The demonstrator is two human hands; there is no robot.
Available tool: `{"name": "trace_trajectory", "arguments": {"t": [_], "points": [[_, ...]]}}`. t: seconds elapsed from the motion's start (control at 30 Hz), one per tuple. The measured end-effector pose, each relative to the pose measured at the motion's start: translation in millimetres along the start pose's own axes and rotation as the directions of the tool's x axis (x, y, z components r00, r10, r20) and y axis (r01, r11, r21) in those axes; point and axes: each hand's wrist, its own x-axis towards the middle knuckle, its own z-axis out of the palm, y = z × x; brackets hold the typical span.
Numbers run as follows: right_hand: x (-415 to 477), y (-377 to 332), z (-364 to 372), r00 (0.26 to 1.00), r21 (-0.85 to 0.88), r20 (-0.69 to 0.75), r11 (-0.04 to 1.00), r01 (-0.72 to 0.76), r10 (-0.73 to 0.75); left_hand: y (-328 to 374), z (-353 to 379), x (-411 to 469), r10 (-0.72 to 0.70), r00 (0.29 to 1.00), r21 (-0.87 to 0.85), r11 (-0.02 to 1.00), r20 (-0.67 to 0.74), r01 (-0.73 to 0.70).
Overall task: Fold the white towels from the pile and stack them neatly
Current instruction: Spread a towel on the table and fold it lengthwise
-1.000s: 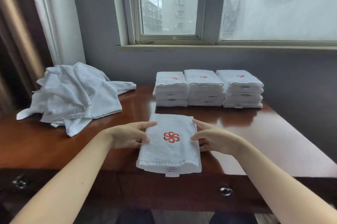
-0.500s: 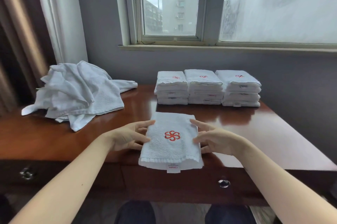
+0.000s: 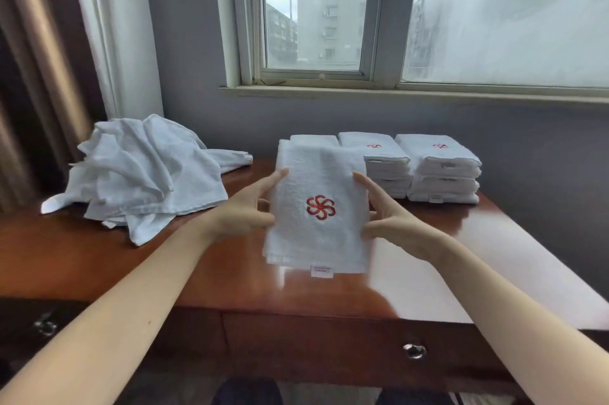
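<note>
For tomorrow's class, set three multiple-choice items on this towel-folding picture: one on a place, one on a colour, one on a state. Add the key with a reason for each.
1. Where does the pile of unfolded towels lie?
A. on the left part of the table
B. on a chair
C. on the floor

2. What colour is the emblem on the folded towel in front?
A. blue
B. red
C. green

3. What state is that folded towel in?
A. spread open flat
B. lying on top of a stack
C. held up between the left hand and the right hand

Key: 1 A, the heap sits on the wood, left of the stacks; 2 B, the pinwheel stitching is red; 3 C, both hands grip its side edges above the tabletop.
</note>
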Motion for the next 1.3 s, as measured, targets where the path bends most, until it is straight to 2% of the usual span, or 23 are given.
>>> {"name": "trace_trajectory", "arguments": {"t": [0.1,0.23,0.33,0.53,1.0,1.17,1.3], "points": [[28.5,-15.6,-11.5,0.995,-0.027,-0.051,0.996,0.08,-0.081,11.6,-15.4,31.1,0.084,0.993,0.072,0.994,-0.087,-0.078],[82.4,-47.6,-34.7,0.971,-0.099,-0.124,0.977,0.191,-0.202,27.8,-42.1,88.9,0.175,0.975,0.119,0.98,-0.134,-0.16],[123.2,-67.1,-58.3,0.964,-0.117,-0.144,0.971,0.208,-0.224,37.9,-61.0,133.6,0.192,0.962,0.143,0.976,-0.194,-0.166],[194.5,-75.1,-89.2,0.962,-0.168,-0.206,0.975,0.148,-0.181,32.5,-83.3,208.4,0.184,0.952,0.18,0.973,-0.243,-0.142],[277.6,-18.2,-97.7,0.97,-0.171,-0.237,0.985,0.008,-0.049,-34.6,-87.5,273.4,-0.009,0.966,0.003,1.0,-0.26,0.01],[293.4,0.6,-91.7,0.964,-0.297,-0.26,0.946,-0.129,0.049,-57.3,-79.1,287.8,-0.103,0.961,0.032,0.993,-0.257,0.115],[303.3,6.7,-89.4,0.938,-0.404,-0.344,0.894,-0.192,0.046,-71.4,-76.3,296.6,-0.152,0.958,0.021,0.987,-0.241,0.162]]}}
